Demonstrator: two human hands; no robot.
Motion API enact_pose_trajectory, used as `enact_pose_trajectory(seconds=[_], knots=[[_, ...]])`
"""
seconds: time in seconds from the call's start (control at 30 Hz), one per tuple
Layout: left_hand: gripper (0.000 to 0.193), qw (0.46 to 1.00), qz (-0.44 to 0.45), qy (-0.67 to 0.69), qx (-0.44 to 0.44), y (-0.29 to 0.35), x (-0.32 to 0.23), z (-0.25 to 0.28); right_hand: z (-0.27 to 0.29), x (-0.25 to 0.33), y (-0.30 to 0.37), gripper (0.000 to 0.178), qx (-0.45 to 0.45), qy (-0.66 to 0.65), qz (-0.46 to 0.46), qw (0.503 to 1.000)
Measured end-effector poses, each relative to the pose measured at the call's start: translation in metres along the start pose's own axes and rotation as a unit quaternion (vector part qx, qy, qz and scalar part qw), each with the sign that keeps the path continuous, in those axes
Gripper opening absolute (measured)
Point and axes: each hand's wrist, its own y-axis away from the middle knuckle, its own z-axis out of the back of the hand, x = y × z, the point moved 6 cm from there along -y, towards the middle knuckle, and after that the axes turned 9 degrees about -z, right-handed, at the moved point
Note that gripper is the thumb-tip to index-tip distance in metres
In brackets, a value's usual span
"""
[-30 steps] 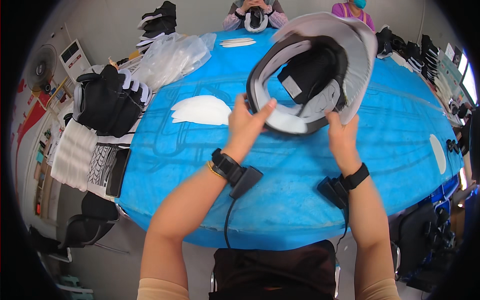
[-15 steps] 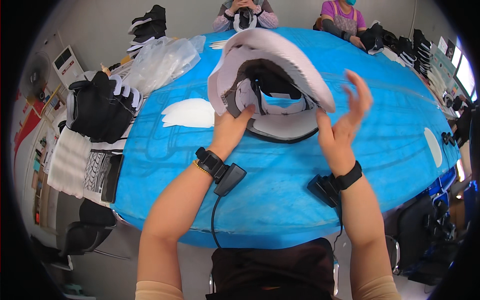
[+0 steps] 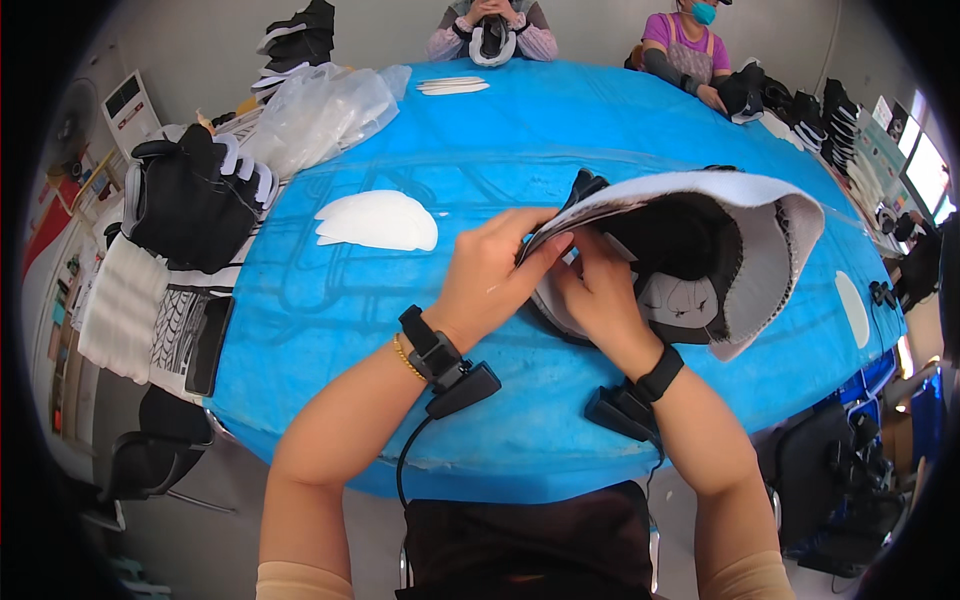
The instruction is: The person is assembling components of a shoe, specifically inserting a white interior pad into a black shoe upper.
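Note:
A black and light-grey shoe upper is held over the table, tilted on its side, with its open underside facing me and stitching along its edge. My left hand grips its left end, thumb inside and fingers around the outside. My right hand reaches into the opening, its fingers closed at the same left edge, close to my left thumb. What lies between the right fingertips is partly hidden. Left of my hands, white half-oval sheets lie stacked on the blue table cover.
Black shoe uppers pile up on the left beside white pieces and a clear plastic bag. More white pieces lie at the far side. One white oval piece is at the right. Two people sit across, handling shoes.
The shoe upper has turned and moved right and down. My right hand, earlier raised with spread fingers, is now inside the opening. My left hand has moved up onto the left end.

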Motion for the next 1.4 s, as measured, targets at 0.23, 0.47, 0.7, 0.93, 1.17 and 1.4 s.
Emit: enact_pose_trajectory(seconds=[0.23,0.47,0.7,0.93,1.17,1.4], knots=[[0.034,0.985,0.125,0.076,0.086,0.008,0.028,-0.012,-0.002,-0.014,-0.001,0.016,0.022,0.058,-0.042,0.997],[0.045,0.968,0.139,0.166,0.124,0.021,0.045,-0.021,-0.006,-0.014,0.0,0.018,0.032,0.102,-0.049,0.993],[0.049,0.969,0.111,0.194,0.105,0.03,0.063,-0.031,-0.002,-0.023,-0.007,0.025,0.043,0.034,-0.072,0.996],[0.055,0.944,0.154,0.262,0.131,0.034,0.069,-0.038,-0.003,-0.021,-0.008,0.032,0.089,0.059,-0.044,0.993],[0.057,0.936,0.17,0.27,0.148,0.034,0.066,-0.037,-0.006,-0.03,-0.01,0.031,0.051,0.091,-0.007,0.995],[0.058,0.934,0.177,0.268,0.154,0.036,0.068,-0.038,-0.011,-0.031,-0.008,0.029,0.041,0.126,-0.015,0.991]])
